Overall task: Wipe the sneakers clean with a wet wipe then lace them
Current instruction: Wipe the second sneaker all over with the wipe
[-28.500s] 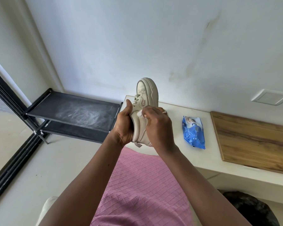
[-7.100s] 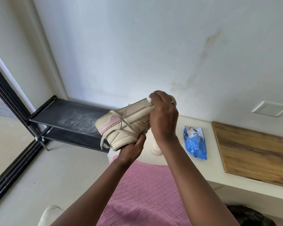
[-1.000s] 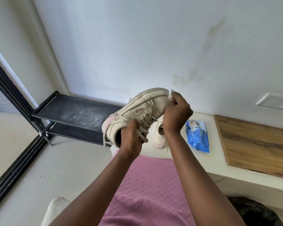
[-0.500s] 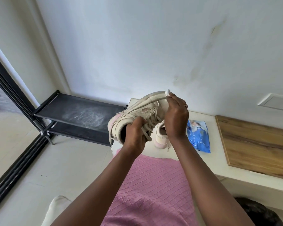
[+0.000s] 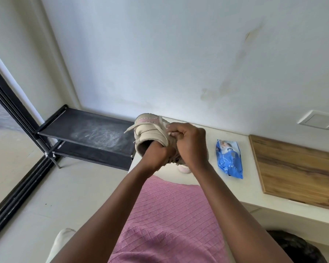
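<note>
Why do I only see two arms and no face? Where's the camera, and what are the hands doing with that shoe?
The camera sits on the person's head and looks down, so you only see their arms. The left hand grips a beige sneaker by its opening. The right hand pinches a small white wipe against it. On the white counter lie a blue pack of wipes, a wooden board and the other sneaker, mostly hidden behind the hands.
</note>
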### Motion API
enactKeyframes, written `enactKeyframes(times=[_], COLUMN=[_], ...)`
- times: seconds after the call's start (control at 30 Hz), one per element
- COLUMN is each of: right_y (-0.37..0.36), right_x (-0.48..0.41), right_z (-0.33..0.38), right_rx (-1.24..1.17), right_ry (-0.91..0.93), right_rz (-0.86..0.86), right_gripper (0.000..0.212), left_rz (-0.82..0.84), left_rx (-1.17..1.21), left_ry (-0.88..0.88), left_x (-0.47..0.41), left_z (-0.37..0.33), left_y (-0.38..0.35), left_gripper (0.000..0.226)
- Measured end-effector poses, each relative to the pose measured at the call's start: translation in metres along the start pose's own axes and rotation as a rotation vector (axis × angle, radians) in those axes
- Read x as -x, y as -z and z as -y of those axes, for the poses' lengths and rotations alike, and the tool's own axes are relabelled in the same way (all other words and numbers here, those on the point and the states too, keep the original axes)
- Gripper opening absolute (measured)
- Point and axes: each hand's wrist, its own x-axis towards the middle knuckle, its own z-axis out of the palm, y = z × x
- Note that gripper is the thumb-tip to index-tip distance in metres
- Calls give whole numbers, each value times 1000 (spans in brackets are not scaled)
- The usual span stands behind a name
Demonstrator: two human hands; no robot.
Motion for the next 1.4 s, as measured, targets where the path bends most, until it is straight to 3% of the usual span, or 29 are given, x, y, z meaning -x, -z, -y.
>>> enactKeyframes(times=[0.13, 0.33, 0.4, 0.57, 0.63, 0.67, 0.77, 0.83, 0.93, 1.07, 1.17, 1.3, 1.4], right_y=[6, 0, -4, -1, 7, 10, 11, 7, 4, 8, 9, 6, 3], right_x=[19, 7, 10, 33, 34, 31, 18, 12, 16, 32, 27, 8, -1], right_z=[-4, -17, -7, -12, -22, -26, -29, -27, -17, -10, -13, -3, 4], right_rx=[-63, 51, 16, -69, -32, 2, 94, 63, -81, -106, -6, 69, 81], right_ry=[209, 134, 208, 454, 506, 489, 299, 159, 85, 355, 443, 375, 321], right_rz=[27, -87, -71, 75, 102, 81, -99, -207, -204, -34, -20, -136, -162], right_gripper=[25, 34, 30, 22, 23, 24, 27, 30, 31, 22, 19, 18, 22], left_rz=[54, 259, 262, 244, 240, 232, 164, 150, 145, 116, 159, 193, 200], left_rx=[93, 487, 570, 632, 592, 547, 311, 248, 412, 717, 625, 404, 346], left_ry=[-7, -15, -2, 118, 130, 115, 76, 89, 91, 75, 30, -127, -110], left_x=[2, -2, -7, -12, -10, -9, -5, -2, 0, -6, -6, -5, -5], left_z=[3, -5, -7, -1, -2, -4, -12, -18, -25, -19, -15, -14, -14], left_y=[9, 19, 20, 26, 28, 28, 25, 22, 21, 20, 13, 6, 4], left_gripper=[20, 70, 97, 120, 107, 90, 34, 22, 41, 71, 71, 80, 86])
